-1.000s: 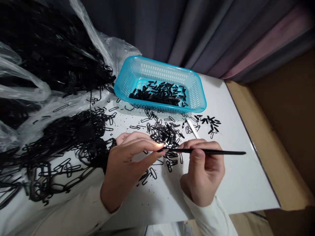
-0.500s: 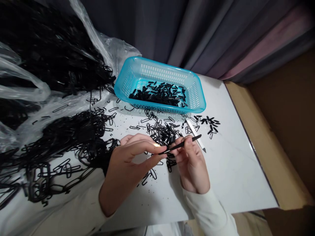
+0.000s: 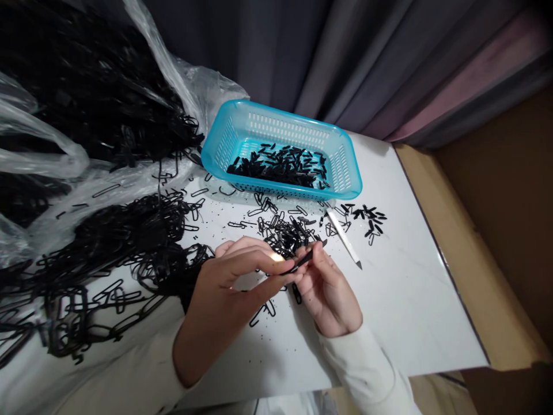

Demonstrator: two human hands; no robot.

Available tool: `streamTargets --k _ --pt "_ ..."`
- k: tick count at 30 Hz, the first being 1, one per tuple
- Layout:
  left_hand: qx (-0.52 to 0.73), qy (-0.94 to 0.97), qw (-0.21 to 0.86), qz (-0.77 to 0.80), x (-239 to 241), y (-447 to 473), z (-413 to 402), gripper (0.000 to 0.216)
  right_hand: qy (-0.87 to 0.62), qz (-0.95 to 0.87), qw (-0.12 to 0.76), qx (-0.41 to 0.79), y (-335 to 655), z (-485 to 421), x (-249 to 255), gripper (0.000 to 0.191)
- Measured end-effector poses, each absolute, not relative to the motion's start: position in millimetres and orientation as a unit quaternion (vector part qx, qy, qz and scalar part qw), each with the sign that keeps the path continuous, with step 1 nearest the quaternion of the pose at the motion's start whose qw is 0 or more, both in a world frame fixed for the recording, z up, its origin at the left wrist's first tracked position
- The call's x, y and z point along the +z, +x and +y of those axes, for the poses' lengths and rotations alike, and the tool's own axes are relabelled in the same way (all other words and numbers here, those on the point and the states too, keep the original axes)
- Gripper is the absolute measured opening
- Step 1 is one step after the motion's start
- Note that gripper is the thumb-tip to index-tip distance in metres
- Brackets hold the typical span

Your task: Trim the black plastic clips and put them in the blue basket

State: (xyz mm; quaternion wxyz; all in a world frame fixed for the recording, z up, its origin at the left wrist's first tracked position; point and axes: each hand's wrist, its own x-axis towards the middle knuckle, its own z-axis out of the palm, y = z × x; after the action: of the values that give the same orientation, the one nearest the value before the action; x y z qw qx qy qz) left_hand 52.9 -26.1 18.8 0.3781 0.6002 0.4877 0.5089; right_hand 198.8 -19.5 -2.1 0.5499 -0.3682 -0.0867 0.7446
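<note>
My left hand (image 3: pixel 224 294) pinches one end of a thin black plastic strip (image 3: pixel 307 256) between thumb and fingers. My right hand (image 3: pixel 326 285) grips the same strip from the right, so that only a short stub sticks out above its fingers. Both hands hover over a white table (image 3: pixel 415 323), just in front of a small heap of loose black plastic bits (image 3: pixel 287 233). A turquoise perforated basket (image 3: pixel 224 144) behind the heap holds several short black pieces.
A white-handled knife (image 3: pixel 343 237) lies right of the heap. Tangled black plastic frames (image 3: pixel 99 248) spread over the table's left side, and clear plastic bags (image 3: pixel 52 161) full of them stand behind. Dark curtains hang at the back. A brown floor lies to the right.
The long strip that stuck out to the right has been drawn in through my right hand. That hand has turned palm-up and moved left, closer to my left hand.
</note>
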Motion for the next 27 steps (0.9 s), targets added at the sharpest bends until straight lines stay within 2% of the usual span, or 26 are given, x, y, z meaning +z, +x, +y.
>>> streamTargets --k 6,9,15,19,23,27 --pt "0.506 0.595 0.4 0.479 16 52 -24 0.01 -0.347 -0.04 0.5 0.792 197 -19 -2 0.024" --pt "0.514 0.577 0.422 0.474 13 52 -20 0.009 -0.351 -0.027 0.513 0.783 203 -15 -2 0.023" --pt "0.509 0.551 0.461 0.475 9 48 -18 0.012 -0.4 -0.121 0.626 0.658 216 -15 3 0.018" --pt "0.503 0.543 0.472 0.479 6 46 -19 0.017 -0.444 -0.244 0.69 0.517 218 -21 12 0.023" --pt "0.495 0.541 0.474 0.488 6 47 -19 0.019 -0.458 -0.349 0.72 0.387 213 -27 16 0.015" --pt "0.506 0.541 0.471 0.479 9 49 -18 0.015 -0.424 -0.425 0.725 0.338 201 -33 15 0.01"
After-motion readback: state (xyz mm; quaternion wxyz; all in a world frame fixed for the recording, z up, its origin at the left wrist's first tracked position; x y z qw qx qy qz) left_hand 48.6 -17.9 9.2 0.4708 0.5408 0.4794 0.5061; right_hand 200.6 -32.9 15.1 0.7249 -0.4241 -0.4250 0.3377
